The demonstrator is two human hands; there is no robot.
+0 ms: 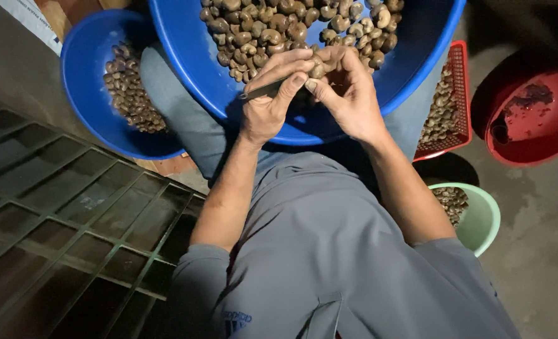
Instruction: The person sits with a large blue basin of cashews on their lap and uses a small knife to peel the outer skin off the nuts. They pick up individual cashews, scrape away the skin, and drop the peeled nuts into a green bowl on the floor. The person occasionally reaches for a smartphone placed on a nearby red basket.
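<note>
Fingers (pixel 291 85) of both hands pinch one cashew nut (pixel 317 68) and a thin pick (pixel 260 91)

Light is dim overall, brightest around my hands (pixel 310 94). Deep shadow lies beneath them and toward the far right corner. Focus is sharp there; the edges darken, slightly bowed.

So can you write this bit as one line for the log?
left hand: holds small knife | right hand: holds nut | both over big blue bowl of nuts | small blue bowl to left
</note>
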